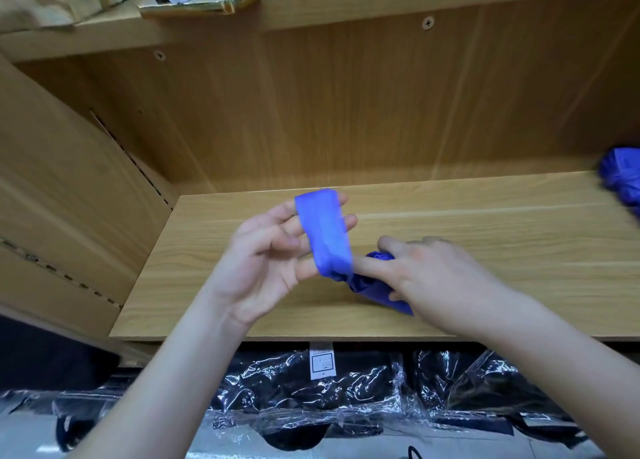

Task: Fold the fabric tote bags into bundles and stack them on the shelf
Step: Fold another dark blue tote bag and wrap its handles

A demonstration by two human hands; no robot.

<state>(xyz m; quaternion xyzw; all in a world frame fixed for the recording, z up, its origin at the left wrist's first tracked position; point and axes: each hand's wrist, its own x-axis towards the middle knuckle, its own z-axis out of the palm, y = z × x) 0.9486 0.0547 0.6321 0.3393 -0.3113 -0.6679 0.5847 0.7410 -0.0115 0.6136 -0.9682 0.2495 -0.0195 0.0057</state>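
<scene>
Bag (374, 287) rolled small, low over the shelf (485, 223) near its middle. Right hand (433, 271) grips the roll, index finger out. Left hand (266, 268) spread, near-straight fingers carrying the strap (325, 230) loop. Likely step: binding the roll. Keep the loop taut, roll pinned, end tucked. 1 bundle (621, 178) lies far right.

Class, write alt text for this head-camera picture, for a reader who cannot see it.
A person's left hand carries a blue fabric band looped over its spread fingers while the right hand grips the rolled blue tote bag it joins, over a wooden shelf. Another blue bundle lies at the shelf's right end; plastic-wrapped dark goods sit below.
</scene>
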